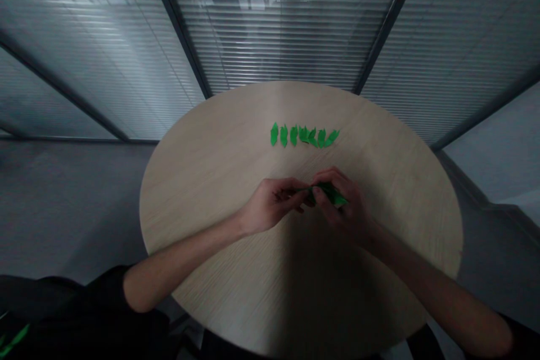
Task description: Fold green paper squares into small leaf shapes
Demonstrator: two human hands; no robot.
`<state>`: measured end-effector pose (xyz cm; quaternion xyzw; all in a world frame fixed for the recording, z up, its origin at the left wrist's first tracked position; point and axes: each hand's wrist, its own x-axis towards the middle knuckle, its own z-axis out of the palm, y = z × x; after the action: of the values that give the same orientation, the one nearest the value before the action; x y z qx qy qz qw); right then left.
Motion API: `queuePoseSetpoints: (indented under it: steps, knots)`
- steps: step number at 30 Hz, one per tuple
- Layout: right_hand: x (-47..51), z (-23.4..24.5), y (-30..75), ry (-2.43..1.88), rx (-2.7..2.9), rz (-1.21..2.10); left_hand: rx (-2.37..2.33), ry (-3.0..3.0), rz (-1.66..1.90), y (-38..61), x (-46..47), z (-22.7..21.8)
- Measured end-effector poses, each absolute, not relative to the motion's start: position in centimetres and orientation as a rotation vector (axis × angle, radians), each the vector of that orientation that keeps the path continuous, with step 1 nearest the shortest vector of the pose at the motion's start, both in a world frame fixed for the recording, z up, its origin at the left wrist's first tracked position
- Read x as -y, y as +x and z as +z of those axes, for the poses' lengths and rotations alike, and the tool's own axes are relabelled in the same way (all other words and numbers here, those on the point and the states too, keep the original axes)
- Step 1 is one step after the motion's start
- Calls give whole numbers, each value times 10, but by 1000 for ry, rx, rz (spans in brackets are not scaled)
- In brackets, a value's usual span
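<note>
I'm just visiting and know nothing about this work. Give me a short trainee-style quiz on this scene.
1. How many leaf-shaped green pieces lie in the row on the round wooden table?
2. True or false: the row lies farther from the person than the left hand and the right hand.
3. What do the two hands hold between them?
A. a green piece
B. a pen
C. a white sheet

Key: 1. seven; 2. true; 3. A
</note>
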<state>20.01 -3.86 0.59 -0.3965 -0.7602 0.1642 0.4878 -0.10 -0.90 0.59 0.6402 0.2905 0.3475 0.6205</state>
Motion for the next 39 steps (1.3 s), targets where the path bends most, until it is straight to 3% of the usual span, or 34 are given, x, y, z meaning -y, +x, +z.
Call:
queuePoseSetpoints:
  steps: [39]
  knots:
    - [39, 6, 199, -1014, 1820, 269, -677, 1419, 735, 1, 8, 11]
